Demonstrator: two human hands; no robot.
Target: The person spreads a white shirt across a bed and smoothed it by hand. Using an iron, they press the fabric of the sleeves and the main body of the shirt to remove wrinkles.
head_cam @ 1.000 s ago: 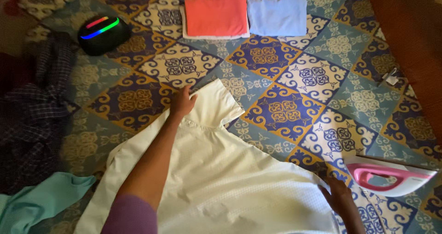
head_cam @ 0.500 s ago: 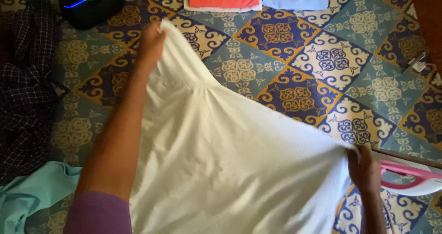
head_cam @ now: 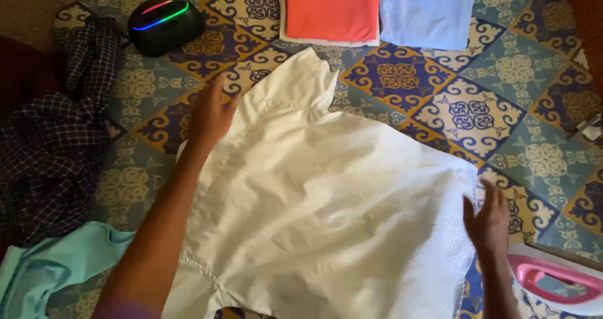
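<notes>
Both my hands lie open on the white shirt (head_cam: 326, 193): left hand (head_cam: 210, 115) near the collar, right hand (head_cam: 488, 221) at its edge, fingers released.

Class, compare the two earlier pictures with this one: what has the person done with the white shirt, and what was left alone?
The white shirt, lifted and stretched taut half a second ago, now lies spread on the patterned cloth. The left hand and right hand have let go of it and are open at its edges. The folded clothes, speaker and iron stayed put.
</notes>
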